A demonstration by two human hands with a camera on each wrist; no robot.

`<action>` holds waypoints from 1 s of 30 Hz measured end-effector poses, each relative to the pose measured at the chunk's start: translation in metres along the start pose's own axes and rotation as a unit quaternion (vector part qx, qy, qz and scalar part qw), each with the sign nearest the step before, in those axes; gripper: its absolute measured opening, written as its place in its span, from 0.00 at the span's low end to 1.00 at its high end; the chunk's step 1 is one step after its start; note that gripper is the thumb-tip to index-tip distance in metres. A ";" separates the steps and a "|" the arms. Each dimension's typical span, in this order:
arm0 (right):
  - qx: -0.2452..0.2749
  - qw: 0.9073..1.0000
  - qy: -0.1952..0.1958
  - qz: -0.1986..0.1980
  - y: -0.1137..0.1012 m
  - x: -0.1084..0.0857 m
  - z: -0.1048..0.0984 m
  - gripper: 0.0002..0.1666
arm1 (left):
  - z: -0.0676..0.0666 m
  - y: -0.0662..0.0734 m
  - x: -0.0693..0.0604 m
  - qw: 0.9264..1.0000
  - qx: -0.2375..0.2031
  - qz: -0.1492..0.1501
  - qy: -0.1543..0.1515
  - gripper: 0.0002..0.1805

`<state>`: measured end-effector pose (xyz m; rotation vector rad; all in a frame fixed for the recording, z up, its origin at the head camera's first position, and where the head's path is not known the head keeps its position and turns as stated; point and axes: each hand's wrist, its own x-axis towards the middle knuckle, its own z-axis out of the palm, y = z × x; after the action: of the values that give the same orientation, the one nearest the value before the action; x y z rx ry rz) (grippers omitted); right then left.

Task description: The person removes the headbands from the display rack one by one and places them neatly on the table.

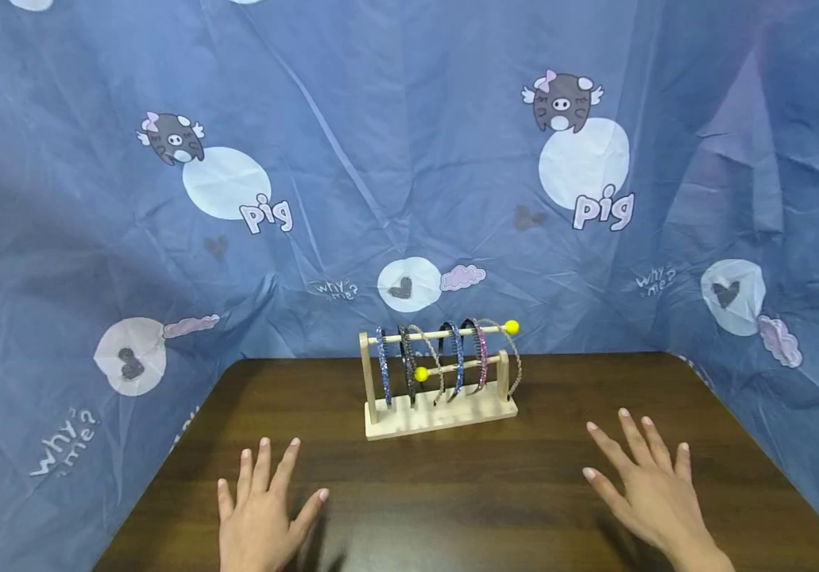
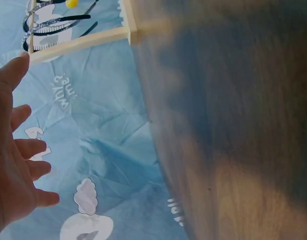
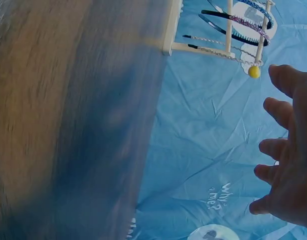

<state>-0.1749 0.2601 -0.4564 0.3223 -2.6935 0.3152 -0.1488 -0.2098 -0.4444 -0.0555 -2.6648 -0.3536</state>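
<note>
A pale wooden rack (image 1: 441,417) with two horizontal rods and yellow ball ends stands toward the far side of the table. Several headbands hang on its rods: a blue-violet one (image 1: 384,369), a dark one (image 1: 410,373), a blue one (image 1: 458,361), a pink one (image 1: 482,357) and thin braided beige ones (image 1: 515,361). My left hand (image 1: 257,520) is spread over the table to the rack's near left, holding nothing. On the near right, my right hand (image 1: 648,492) is likewise spread, fingers apart and holding nothing. Both hands are apart from the rack.
The dark brown wooden table (image 1: 452,492) has its far edge just behind the rack. Behind and on both sides hangs a blue cloth (image 1: 409,199) printed with pigs, white circles and lettering.
</note>
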 end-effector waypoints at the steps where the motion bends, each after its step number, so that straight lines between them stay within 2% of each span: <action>1: 0.006 1.000 0.011 -0.002 0.000 -0.001 0.000 0.37 | 0.001 0.000 0.000 1.000 -0.004 0.002 0.007 0.40; 3: 0.036 0.998 0.045 -0.007 0.000 0.000 0.002 0.37 | 0.003 0.001 0.001 0.999 -0.032 0.003 0.021 0.40; 5: 0.081 0.993 0.081 -0.014 -0.001 0.003 0.004 0.36 | 0.007 0.001 0.002 0.996 -0.079 0.000 0.034 0.39; 9: 0.165 0.976 0.141 -0.029 -0.003 0.008 0.010 0.35 | 0.017 0.003 0.008 0.982 -0.178 -0.004 0.062 0.36; 13: 0.187 0.964 0.182 -0.041 -0.008 0.011 0.017 0.36 | 0.025 0.007 0.014 0.971 -0.227 -0.010 0.075 0.34; 18: 0.210 0.950 0.228 -0.041 -0.014 0.016 0.027 0.34 | 0.033 0.017 0.022 0.959 -0.264 -0.025 0.103 0.32; 22: 0.236 0.941 0.240 -0.024 -0.017 0.021 0.032 0.32 | 0.043 0.025 0.028 0.950 -0.290 -0.033 0.114 0.33; 24: 0.262 0.936 0.236 -0.002 -0.019 0.023 0.033 0.32 | 0.048 0.029 0.031 0.945 -0.304 -0.034 0.117 0.33; 28: 0.310 0.928 0.202 0.052 -0.021 0.027 0.034 0.30 | 0.057 0.034 0.034 0.937 -0.323 -0.028 0.133 0.33; 30: 0.322 0.927 0.177 0.074 -0.023 0.028 0.035 0.29 | 0.060 0.035 0.035 0.933 -0.329 -0.024 0.144 0.32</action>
<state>-0.2068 0.2240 -0.4720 0.2152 -2.1909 1.1891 -0.2027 -0.1610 -0.4729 -0.1330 -2.1531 -1.1598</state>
